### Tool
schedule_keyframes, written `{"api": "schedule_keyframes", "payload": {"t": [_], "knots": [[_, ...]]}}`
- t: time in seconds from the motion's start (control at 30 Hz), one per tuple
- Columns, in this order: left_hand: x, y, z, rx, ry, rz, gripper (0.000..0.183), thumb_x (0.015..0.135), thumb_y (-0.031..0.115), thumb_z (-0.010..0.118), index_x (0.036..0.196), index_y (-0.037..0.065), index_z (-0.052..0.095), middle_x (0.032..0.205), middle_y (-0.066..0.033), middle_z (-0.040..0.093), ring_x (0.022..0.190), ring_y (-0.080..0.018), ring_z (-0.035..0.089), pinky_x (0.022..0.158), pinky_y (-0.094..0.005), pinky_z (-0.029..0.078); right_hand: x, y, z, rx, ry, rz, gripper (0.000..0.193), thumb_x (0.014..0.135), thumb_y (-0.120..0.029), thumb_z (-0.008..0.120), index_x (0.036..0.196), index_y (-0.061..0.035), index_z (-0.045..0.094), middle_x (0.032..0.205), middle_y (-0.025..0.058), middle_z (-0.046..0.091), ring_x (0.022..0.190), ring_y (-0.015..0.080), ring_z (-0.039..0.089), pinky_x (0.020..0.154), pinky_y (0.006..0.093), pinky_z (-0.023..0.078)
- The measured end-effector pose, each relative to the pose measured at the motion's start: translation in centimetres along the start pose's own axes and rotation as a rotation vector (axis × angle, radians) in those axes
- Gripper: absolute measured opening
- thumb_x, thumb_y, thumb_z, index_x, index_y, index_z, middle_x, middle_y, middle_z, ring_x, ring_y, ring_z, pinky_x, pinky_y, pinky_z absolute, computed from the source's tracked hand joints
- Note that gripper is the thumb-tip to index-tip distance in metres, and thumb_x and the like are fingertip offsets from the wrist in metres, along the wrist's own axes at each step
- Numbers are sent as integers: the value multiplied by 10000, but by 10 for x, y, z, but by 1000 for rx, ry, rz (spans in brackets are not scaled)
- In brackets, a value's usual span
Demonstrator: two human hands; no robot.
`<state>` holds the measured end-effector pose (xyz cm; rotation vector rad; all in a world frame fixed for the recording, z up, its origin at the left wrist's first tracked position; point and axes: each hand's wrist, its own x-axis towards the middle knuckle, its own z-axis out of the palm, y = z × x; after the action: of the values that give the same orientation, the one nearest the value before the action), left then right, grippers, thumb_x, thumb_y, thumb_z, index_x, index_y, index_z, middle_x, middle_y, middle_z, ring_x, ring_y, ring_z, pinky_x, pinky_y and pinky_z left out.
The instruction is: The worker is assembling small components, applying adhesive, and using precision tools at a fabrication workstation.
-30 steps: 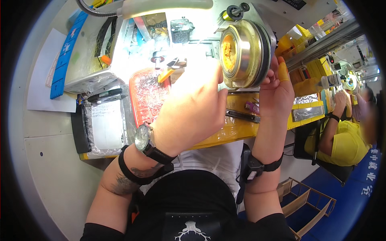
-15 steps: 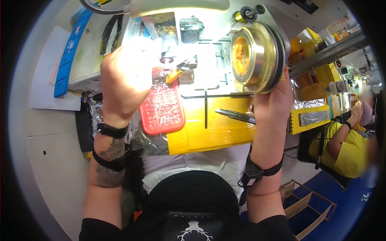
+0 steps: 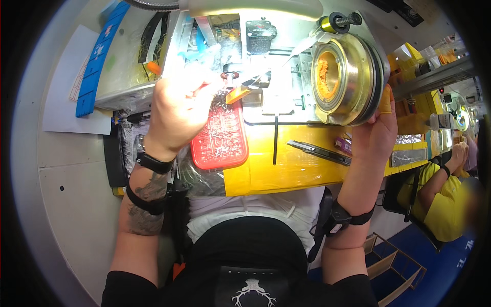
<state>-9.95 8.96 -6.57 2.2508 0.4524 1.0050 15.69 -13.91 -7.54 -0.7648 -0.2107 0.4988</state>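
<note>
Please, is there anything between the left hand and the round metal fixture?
Yes: in this view, an orange-handled tool and a dark round knob lie between the left hand and the round metal fixture. Whether they stand high enough to block the path, I cannot tell.

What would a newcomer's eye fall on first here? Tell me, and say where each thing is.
Probably the brass-coloured metal drum with orange in its hollow centre, at upper right, the person's right hand at its lower edge. Next, the red plastic tray of glittering bits near the middle, with the left hand at its upper left. Then the retractable utility knife lying on the yellow bench covering, below the drum.
</note>
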Motion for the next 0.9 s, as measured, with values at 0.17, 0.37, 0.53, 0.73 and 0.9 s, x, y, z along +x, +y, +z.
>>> {"api": "schedule_keyframes", "payload": {"t": [0.17, 0.37, 0.53, 0.73, 0.9], "knots": [[-1, 5, 3, 149, 10, 165, 98, 820, -35, 740, 916, -17, 747, 823, -148, 726, 696, -300, 680, 646, -370, 528, 8, 12, 4, -123, 45, -85, 169, 1097, -146, 554, 1248, -74, 582, 1104, 61, 675, 640, 50, 457, 590, 206, 392], [-1, 7, 0, 218, -102, 208, 141, 809, -27, 747, 949, -11, 757, 869, -160, 748, 766, -347, 713, 696, -392, 564, 12, 20, 13, -148, 108, -165, 127, 1082, -64, 551, 1207, -43, 565, 1081, 53, 641, 876, 107, 651, 811, 257, 572], [4, 4, -9, 261, -177, 265, 139, 836, -4, 738, 973, -14, 762, 886, -164, 757, 779, -338, 722, 712, -390, 571, 9, 22, 14, -106, 5, -167, 128, 1078, -56, 557, 1206, -40, 562, 1080, 58, 636, 927, 112, 665, 853, 267, 584], [9, 17, -9, 222, -185, 133, 79, 860, 13, 719, 930, -20, 739, 817, -176, 722, 702, -349, 681, 675, -414, 528, -5, 9, 14, -53, -1, -62, 209, 1091, -152, 564, 1281, -64, 577, 1146, 86, 658, 704, 74, 502, 649, 216, 432], [15, 26, -17, 210, -223, 23, 131, 885, 47, 711, 987, -35, 724, 851, -173, 650, 720, -269, 625, 707, -387, 504, -28, 5, 2, 65, 217, -109, 236, 1071, -195, 585, 1266, -69, 624, 1099, 83, 665, 660, 73, 439, 624, 234, 361]]}}
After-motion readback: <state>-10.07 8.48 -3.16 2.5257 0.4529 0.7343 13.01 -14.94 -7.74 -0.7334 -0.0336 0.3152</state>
